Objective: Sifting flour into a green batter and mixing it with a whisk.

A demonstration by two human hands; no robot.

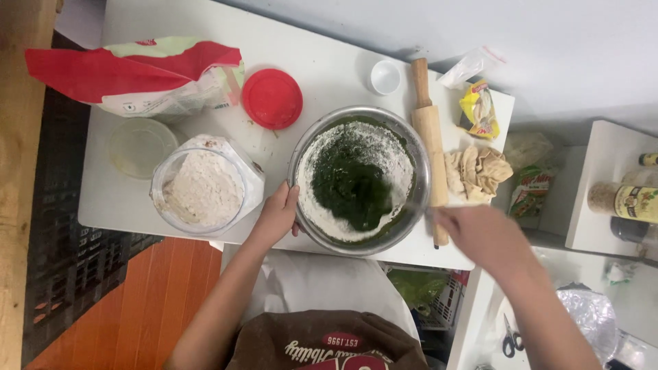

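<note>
A round metal bowl (419, 179) stands on the white table (329, 68), holding white flour with a dark green paste in its middle. My left hand (276, 218) grips the bowl's near-left rim. My right hand (483, 236) hovers blurred just beyond the bowl's right rim, next to the near end of a wooden rolling pin (430, 130). Whether the right hand holds anything is unclear.
Left of the bowl stands an open clear jar of flour (202, 188), its red lid (272, 98) behind it, a clear lid (140, 145) and a red-and-white bag (137, 75). A small white cup (385, 75), yellow packet (478, 109) and crumpled cloth (476, 171) lie right.
</note>
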